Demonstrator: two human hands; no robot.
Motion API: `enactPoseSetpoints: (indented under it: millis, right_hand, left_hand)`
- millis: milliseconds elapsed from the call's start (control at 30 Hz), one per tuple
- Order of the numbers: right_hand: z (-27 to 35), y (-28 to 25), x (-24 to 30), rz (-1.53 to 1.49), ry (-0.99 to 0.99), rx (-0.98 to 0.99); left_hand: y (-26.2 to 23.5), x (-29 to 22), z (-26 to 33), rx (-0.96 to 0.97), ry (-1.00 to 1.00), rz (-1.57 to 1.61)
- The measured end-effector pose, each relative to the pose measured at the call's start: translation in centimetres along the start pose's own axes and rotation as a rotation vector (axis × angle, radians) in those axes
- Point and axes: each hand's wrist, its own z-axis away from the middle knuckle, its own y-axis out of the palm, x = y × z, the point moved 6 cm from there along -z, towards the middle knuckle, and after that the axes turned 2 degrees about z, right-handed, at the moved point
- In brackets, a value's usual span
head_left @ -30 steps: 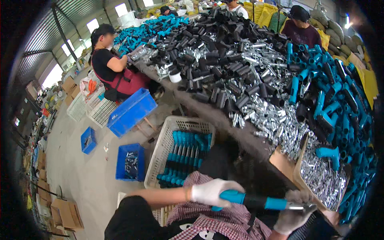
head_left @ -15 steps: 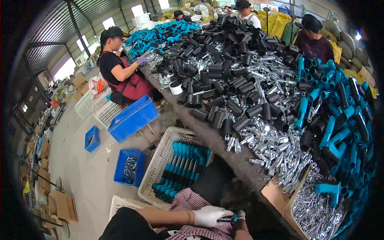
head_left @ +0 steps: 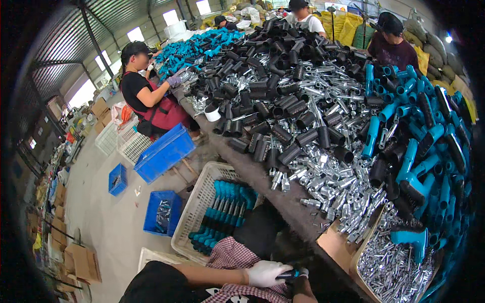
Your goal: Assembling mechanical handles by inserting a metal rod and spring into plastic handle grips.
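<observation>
My left hand [head_left: 265, 273], in a white glove, is closed around a black-and-teal handle [head_left: 289, 274] low in the picture. My right hand [head_left: 303, 273] is at the handle's other end, its gloved fingers bent round it and mostly hidden. A checked cloth [head_left: 233, 252] lies over my lap beneath my left arm. Beyond my knee, a white plastic crate [head_left: 204, 189] contains several teal-and-black handled tools [head_left: 222, 209] laid in rows.
To the right, a worktable [head_left: 283, 202] bears heaps of black sleeves [head_left: 288, 108], metal fittings [head_left: 328, 187] and teal handles [head_left: 371, 136]. A box of small screws [head_left: 394, 267] stands at the near right. Blue bins [head_left: 164, 151] sit left; several co-workers [head_left: 146, 93] are around the table.
The view has shifted slightly, so the table and its heaps appear further left. Both hands stay together at the handle, which has turned a little.
</observation>
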Motion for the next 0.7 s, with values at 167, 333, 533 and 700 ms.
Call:
enactPoseSetpoints:
  millis: [167, 333, 533, 700]
  right_hand:
    - [3.9, -0.5, 0.1, -0.335, 0.076, -0.005]
    - [8.4, 0.4, -0.8, -0.674, 0.171, -0.027]
    - [11.2, -2.2, 4.1, 0.018, -0.414, -0.341]
    - [15.8, 1.2, 9.5, -0.281, -0.249, -0.609]
  left_hand:
    - [1.7, -2.7, -1.7, 0.037, -0.013, -0.008]
    - [2.2, -1.5, -3.2, -0.052, -0.086, 0.057]
    - [3.4, -1.5, -5.3, 0.1, -0.132, 0.08]
    - [6.4, 0.5, -5.1, -0.116, -0.212, 0.197]
